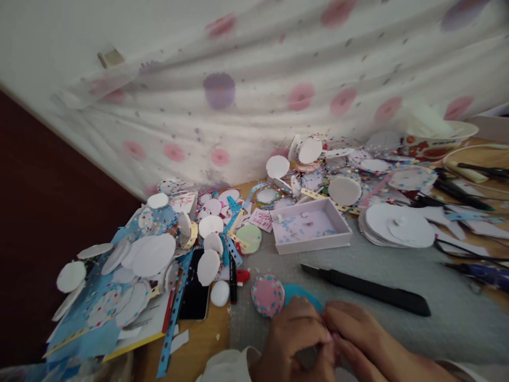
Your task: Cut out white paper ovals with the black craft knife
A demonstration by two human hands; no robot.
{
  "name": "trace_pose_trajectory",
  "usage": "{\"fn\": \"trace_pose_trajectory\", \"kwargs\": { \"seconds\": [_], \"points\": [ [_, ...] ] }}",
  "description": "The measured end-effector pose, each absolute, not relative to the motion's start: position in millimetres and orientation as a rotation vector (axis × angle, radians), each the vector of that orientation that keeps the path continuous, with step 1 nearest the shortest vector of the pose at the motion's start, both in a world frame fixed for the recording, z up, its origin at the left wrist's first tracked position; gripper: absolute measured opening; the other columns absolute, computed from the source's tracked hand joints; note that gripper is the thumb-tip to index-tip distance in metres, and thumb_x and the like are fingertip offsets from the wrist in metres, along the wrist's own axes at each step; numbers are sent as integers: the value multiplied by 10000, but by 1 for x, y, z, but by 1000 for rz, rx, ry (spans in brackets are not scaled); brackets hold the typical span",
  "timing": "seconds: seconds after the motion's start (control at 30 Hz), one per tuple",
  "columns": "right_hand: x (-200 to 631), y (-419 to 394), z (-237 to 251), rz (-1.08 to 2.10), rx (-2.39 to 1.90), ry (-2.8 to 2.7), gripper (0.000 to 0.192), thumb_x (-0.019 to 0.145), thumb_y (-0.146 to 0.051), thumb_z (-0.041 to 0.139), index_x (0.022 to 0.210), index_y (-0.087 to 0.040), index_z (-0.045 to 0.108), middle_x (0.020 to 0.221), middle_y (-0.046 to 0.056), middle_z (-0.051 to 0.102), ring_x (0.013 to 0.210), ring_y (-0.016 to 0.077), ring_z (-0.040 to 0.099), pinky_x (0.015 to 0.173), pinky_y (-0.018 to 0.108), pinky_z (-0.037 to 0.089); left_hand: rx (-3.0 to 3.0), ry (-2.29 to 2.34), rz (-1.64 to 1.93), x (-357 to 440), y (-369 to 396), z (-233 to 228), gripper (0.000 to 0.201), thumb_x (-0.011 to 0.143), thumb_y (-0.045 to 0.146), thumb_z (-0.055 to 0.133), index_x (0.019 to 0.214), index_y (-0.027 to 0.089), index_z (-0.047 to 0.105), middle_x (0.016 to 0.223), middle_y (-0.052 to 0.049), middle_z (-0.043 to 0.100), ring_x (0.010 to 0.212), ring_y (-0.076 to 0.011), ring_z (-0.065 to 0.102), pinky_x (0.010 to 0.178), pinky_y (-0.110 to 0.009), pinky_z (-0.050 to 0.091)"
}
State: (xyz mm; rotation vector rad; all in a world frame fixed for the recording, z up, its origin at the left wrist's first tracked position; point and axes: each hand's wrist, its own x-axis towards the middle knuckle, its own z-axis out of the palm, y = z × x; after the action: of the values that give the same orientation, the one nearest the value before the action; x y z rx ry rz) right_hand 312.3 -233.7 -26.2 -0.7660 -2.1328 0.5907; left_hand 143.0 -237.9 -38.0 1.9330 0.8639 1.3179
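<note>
Discs point(153, 254) lie cut in heaps along the table's far edge; my left hand point(296, 339) and right hand point(358, 334) pinch one small piece together, knife point(366, 289) idle.

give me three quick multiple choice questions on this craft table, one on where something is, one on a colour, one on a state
1. Where does the long black utility knife lie?
A. on the grey mat, in front of the shallow white cardboard box
B. inside the box
C. on the black phone

2. What colour is the round dotted paper disc beside the hands?
A. green
B. pink
C. black

3. How are the left hand and right hand?
A. far apart
B. flat on the box
C. together, fingers pinching something small

Answers: 1 A, the knife rests on the mat near the box. 2 B, its face is pink. 3 C, the fingertips meet.
</note>
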Motion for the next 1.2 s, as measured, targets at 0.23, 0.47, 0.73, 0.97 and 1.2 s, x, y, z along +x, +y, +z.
{"fn": "trace_pose_trajectory", "kwargs": {
  "seconds": [0.23,0.47,0.73,0.97,1.2],
  "points": [
    [319,-247,-43,1035,-890,-2029,400,1021,-460,350,1206,-263,646,979,70,751,874,212,723,732,285,603,2472,700,1029,126,-231,-30,258,908,178,478,654,210,513,603,-26,575,605,-159,502,621,-317,412],
    [320,-245,-60,1421,-927,-1930,614,1007,-585,241,886,-211,713,780,56,714,650,166,665,607,274,587,2999,415,839,119,-218,-12,319,946,168,426,705,153,633,609,-42,593,605,-170,486,577,-322,372],
    [318,-230,-31,741,-841,-2319,223,913,-197,394,820,-215,595,738,35,675,646,163,613,604,277,502,2545,814,805,120,-224,-22,462,989,494,353,802,161,615,767,-62,640,743,-178,575,695,-322,444],
    [317,-212,-31,-3,-707,-2494,209,800,-42,414,760,-221,514,655,-11,568,589,172,493,607,348,360,2174,1162,703,124,-225,-13,212,880,265,492,683,185,488,714,-33,570,733,-178,544,708,-324,416],
    [315,-215,-28,348,-772,-2382,207,994,-224,387,827,-232,507,715,0,610,613,161,555,592,301,472,1806,1016,949,131,-230,-19,189,894,192,535,707,188,506,703,-19,571,697,-144,534,650,-256,412]
  ]
}}
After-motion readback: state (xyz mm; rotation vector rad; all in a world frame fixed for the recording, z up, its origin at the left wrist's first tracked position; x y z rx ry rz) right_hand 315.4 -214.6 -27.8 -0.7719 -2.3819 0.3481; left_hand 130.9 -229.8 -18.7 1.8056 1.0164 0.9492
